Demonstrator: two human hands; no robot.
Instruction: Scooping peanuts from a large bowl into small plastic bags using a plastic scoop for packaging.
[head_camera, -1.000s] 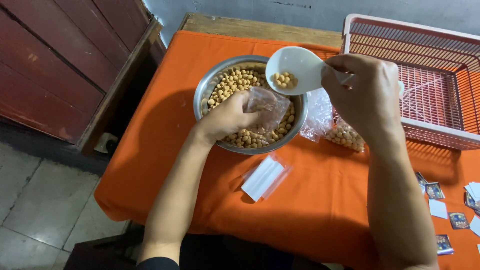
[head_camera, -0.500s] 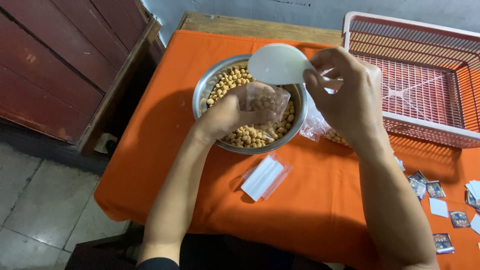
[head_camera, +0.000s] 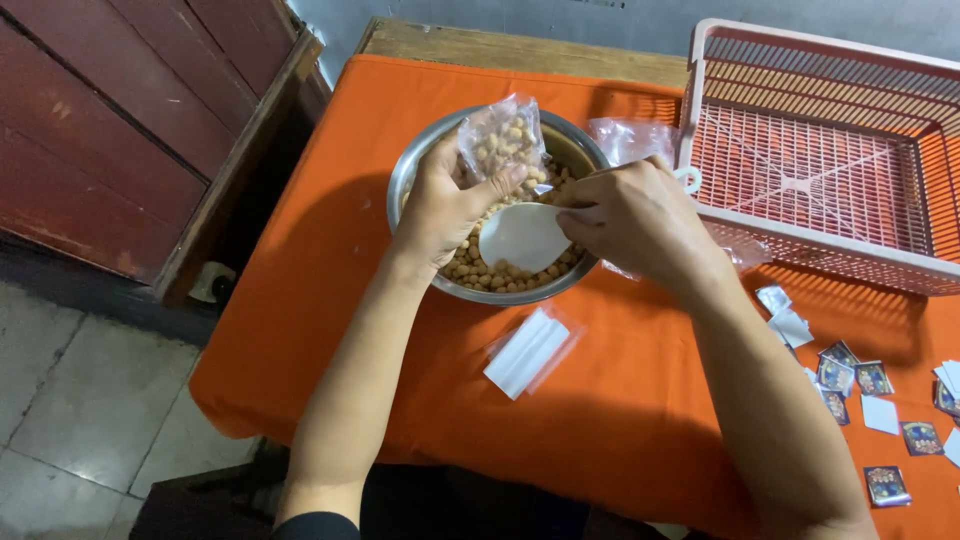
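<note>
Orange tablecloth (head_camera: 330, 300); left hand (head_camera: 445, 205) pinching nut bag (head_camera: 500, 140), right hand (head_camera: 630, 215) gripping white scoop (head_camera: 522, 237) w/ fingers curled.

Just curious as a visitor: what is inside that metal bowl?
The metal bowl holds small tan round nuts or beans. A white scoop in the right hand dips into them. Both hands cover much of the pile; the bottom is hidden.

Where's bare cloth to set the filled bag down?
Free: orange cloth left of the metal bowl, and the strip between the flat bag stack and the near edge. Crowded: small cards at right, pink basket behind them.
</note>
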